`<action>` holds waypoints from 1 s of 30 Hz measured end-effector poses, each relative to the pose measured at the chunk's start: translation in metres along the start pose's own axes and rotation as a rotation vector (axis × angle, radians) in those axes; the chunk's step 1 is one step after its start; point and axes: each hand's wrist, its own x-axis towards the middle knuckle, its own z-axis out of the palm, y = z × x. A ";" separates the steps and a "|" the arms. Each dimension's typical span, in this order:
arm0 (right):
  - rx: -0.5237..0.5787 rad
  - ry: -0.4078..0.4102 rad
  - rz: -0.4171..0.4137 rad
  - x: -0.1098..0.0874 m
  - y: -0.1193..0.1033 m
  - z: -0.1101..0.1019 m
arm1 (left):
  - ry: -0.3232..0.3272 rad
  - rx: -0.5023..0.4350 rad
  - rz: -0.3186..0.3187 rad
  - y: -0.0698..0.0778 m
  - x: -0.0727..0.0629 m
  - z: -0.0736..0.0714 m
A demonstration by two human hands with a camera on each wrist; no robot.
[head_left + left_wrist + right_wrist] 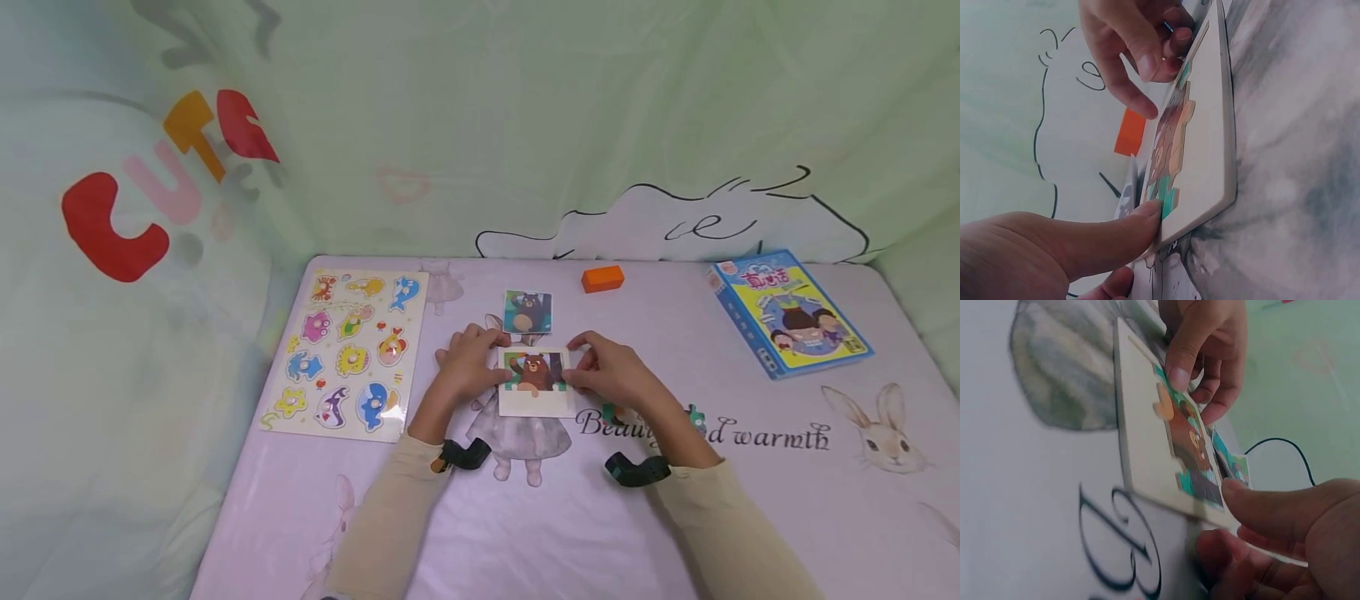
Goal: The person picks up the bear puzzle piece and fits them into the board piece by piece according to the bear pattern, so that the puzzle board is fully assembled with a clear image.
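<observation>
A small cream jigsaw board (536,406) lies in front of me, with joined pieces of a brown bear (534,372) filling its upper part. My left hand (471,363) holds the board's left edge, its thumb on a green piece (1167,199). At the opposite edge, my right hand (611,369) grips with the thumb on top and the other fingers curled beside the rim, as the right wrist view shows. Just beyond the board is a picture card (528,312) of a similar bear. The lower part of the board's recess holds no pieces.
To the left lies a sea-animal peg puzzle (344,354). An orange block (603,279) sits at the back, and a blue and yellow box (795,315) at the right. Loose green and dark pieces (697,418) lie around my right forearm, partly hidden by it.
</observation>
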 end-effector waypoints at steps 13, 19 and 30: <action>-0.145 0.073 -0.133 -0.037 0.028 -0.025 | 0.004 0.022 -0.018 0.000 0.001 0.002; -0.203 0.052 -0.154 -0.047 0.041 -0.025 | -0.001 0.040 -0.022 0.000 0.002 0.003; -0.262 0.060 -0.182 -0.050 0.046 -0.015 | 0.003 0.054 -0.033 0.003 0.002 0.002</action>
